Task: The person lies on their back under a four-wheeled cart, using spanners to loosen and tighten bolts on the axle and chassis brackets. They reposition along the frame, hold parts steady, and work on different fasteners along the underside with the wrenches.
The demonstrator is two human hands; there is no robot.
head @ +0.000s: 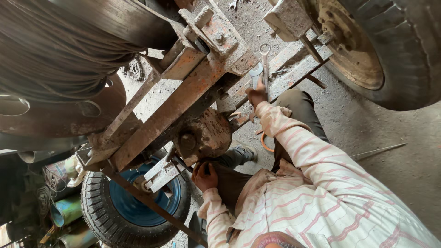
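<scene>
A person crouches on the ground beneath a frame of steel beams (183,96). 1 hand (255,95) holds 2 wrenches (264,69) up against a beam near the frame's middle. The other hand (205,177) rests lower, under a metal housing (202,135). 1 wheel (133,206) stands at lower left, a larger tyre (395,50) at upper right. A wire coil (59,50) fills the upper left.

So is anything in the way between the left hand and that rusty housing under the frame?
Nothing visible. The left hand sits just below the rusty housing, close to it. The right hand grips a spanner up at the frame, well aside.
</scene>
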